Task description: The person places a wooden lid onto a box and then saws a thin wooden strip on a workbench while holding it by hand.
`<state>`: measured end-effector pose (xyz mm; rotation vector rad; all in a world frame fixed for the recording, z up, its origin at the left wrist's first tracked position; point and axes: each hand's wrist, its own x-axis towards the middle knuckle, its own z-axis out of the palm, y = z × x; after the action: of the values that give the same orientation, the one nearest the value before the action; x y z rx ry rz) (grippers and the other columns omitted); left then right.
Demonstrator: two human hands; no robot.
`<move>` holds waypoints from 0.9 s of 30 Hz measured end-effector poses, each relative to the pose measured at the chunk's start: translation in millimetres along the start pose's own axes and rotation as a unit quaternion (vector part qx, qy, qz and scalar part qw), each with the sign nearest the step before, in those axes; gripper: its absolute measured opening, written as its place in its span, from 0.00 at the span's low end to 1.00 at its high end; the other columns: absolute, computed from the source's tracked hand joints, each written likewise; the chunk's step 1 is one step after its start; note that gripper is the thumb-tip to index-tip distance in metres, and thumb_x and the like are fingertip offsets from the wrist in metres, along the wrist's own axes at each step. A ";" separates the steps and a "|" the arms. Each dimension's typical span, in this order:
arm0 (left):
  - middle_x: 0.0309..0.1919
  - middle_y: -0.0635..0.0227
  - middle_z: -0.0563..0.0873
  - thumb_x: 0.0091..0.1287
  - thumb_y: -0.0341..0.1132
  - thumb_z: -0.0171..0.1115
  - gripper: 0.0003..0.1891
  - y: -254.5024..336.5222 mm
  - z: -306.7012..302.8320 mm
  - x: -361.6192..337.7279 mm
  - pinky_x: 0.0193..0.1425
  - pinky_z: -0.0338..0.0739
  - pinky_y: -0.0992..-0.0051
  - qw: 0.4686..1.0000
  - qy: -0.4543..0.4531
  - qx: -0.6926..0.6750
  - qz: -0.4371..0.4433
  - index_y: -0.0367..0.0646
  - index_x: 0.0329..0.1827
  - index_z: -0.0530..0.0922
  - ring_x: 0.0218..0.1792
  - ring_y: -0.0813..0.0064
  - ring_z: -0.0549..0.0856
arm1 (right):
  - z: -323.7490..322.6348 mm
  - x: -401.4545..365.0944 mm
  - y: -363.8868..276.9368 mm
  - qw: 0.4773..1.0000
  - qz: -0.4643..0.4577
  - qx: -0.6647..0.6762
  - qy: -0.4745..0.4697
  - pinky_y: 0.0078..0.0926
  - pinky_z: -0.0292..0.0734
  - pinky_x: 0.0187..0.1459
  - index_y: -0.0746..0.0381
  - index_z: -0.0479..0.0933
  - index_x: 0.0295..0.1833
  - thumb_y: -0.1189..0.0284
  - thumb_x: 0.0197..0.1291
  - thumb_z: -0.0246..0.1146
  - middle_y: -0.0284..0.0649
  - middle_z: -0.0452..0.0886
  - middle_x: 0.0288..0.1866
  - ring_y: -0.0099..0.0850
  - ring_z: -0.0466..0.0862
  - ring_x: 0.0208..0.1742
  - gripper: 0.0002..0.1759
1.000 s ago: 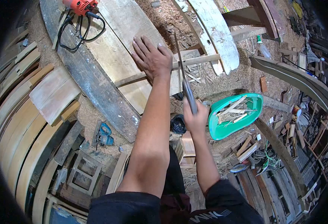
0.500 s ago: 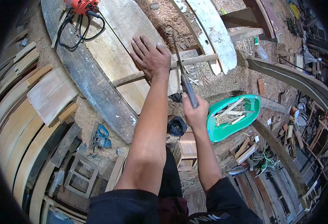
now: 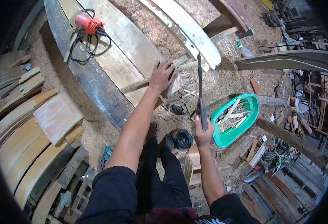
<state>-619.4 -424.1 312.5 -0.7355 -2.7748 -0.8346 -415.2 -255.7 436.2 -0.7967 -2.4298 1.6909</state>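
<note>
My left hand (image 3: pixel 161 77) is closed over a thin wooden strip (image 3: pixel 134 85), its fingers bent down around it near the end of the wide planks. The strip lies across the planks (image 3: pixel 132 48) and sticks out past them to the right. In my right hand (image 3: pixel 204 132) is a handsaw (image 3: pixel 200 84), gripped by its handle with the narrow dark blade pointing away from me. The blade overlaps the strip's far right end in this view.
A red power tool (image 3: pixel 89 24) with a black cord rests on the planks. Right of my right hand sits a green tub (image 3: pixel 215 139) of wood offcuts. A black container (image 3: pixel 183 139) stands by my feet. Curved boards (image 3: pixel 26 156) are stacked at left, and shavings cover the ground.
The saw has moved right along the strip toward its end and now points more upright. My left hand has gone from lying flat with spread fingers to gripping the strip. The view has shifted.
</note>
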 end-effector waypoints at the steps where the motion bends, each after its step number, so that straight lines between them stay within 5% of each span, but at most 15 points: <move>1: 0.58 0.55 0.82 0.67 0.42 0.62 0.15 6.7 -7.4 2.8 0.68 0.69 0.57 0.999 0.009 -0.027 -0.018 0.42 0.50 0.81 0.59 0.57 0.80 | 0.9 -10.5 -3.5 1.000 -0.004 -0.002 0.016 0.18 0.61 0.25 0.63 0.74 0.29 0.69 0.66 0.66 0.23 0.67 0.20 0.14 0.65 0.23 0.14; 5: 0.43 0.54 0.88 0.66 0.37 0.64 0.12 37.5 -46.1 4.9 0.48 0.81 0.60 0.979 -0.001 -0.154 -0.132 0.42 0.49 0.80 0.43 0.52 0.87 | -9.3 -41.5 -36.1 0.995 -0.054 0.014 0.082 0.19 0.62 0.26 0.61 0.71 0.26 0.69 0.64 0.68 0.24 0.68 0.20 0.14 0.65 0.23 0.17; 8: 0.34 0.53 0.88 0.67 0.38 0.63 0.11 86.0 -111.8 -5.6 0.37 0.82 0.57 0.970 0.035 -0.202 -0.131 0.41 0.47 0.81 0.33 0.48 0.87 | -19.6 -33.5 -67.3 0.988 -0.067 0.073 0.117 0.19 0.64 0.26 0.62 0.72 0.28 0.68 0.63 0.71 0.24 0.68 0.21 0.15 0.66 0.24 0.17; 11: 0.22 0.55 0.82 0.66 0.35 0.66 0.09 139.6 -186.3 -21.0 0.28 0.75 0.65 0.953 0.106 -0.252 -0.134 0.39 0.40 0.80 0.22 0.63 0.83 | -34.1 -19.0 -146.8 0.981 -0.094 0.096 0.136 0.19 0.68 0.31 0.63 0.75 0.32 0.66 0.62 0.73 0.26 0.72 0.25 0.17 0.70 0.27 0.15; 15: 0.19 0.58 0.80 0.66 0.34 0.67 0.09 200.3 -268.1 -49.9 0.27 0.75 0.68 0.961 0.113 -0.238 -0.089 0.37 0.40 0.80 0.20 0.65 0.82 | -51.7 -12.0 -223.6 0.951 -0.191 0.209 0.127 0.18 0.70 0.35 0.63 0.73 0.29 0.65 0.63 0.73 0.35 0.83 0.34 0.18 0.75 0.31 0.18; 18: 0.29 0.49 0.86 0.65 0.35 0.66 0.11 248.9 -330.3 -66.5 0.33 0.81 0.63 0.962 0.084 -0.243 -0.094 0.36 0.44 0.82 0.31 0.51 0.88 | -76.3 -38.4 -287.7 0.953 -0.139 0.264 0.061 0.19 0.72 0.32 0.61 0.72 0.27 0.67 0.64 0.71 0.38 0.85 0.32 0.19 0.78 0.28 0.18; 22: 0.18 0.64 0.83 0.67 0.34 0.68 0.09 302.3 -391.7 -86.2 0.26 0.73 0.72 0.955 0.150 -0.237 -0.099 0.35 0.38 0.82 0.21 0.79 0.81 | -103.7 -75.5 -344.5 0.929 -0.163 0.332 -0.017 0.21 0.73 0.28 0.63 0.77 0.31 0.69 0.65 0.70 0.36 0.85 0.28 0.21 0.80 0.24 0.13; 27: 0.21 0.71 0.84 0.73 0.33 0.62 0.09 377.9 -447.1 -126.2 0.24 0.70 0.78 0.918 0.167 -0.331 -0.144 0.35 0.42 0.83 0.21 0.87 0.76 | -148.9 -131.5 -396.4 0.910 -0.173 0.362 -0.102 0.28 0.83 0.35 0.71 0.80 0.46 0.71 0.65 0.68 0.45 0.86 0.33 0.30 0.86 0.30 0.13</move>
<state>-320.5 -449.3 830.8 -0.2076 -2.3021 -1.8102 -396.6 -290.3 877.8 -0.0849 -1.6440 2.3310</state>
